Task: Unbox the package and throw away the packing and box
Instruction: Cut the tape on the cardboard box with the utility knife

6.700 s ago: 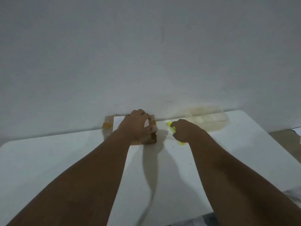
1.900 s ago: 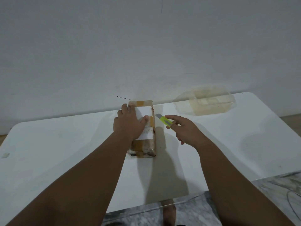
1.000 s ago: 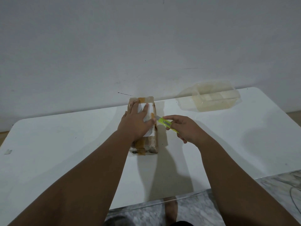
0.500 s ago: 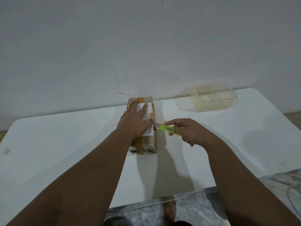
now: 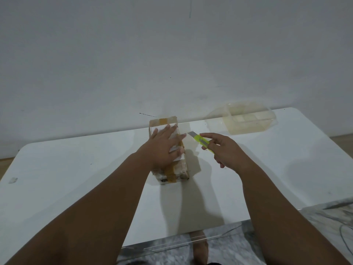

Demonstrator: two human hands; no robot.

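Observation:
A small cardboard box (image 5: 172, 172), wrapped in brown tape and bearing a white label, lies lengthwise on the white table (image 5: 76, 178). My left hand (image 5: 164, 148) presses flat on its top with straight, spread fingers. My right hand (image 5: 227, 150) pinches a yellow-green utility knife (image 5: 202, 142). Its blade is extended and points at the box's right upper edge, a short gap away from it.
A clear plastic container (image 5: 248, 120) sits at the table's back right, against the grey wall. The table's front edge runs low in view, with marbled floor, a foot (image 5: 199, 247) and a cable (image 5: 345, 238) below it.
The knife has lifted off the box's right side and drawn slightly to the right. My left hand's fingers have spread flatter over the label.

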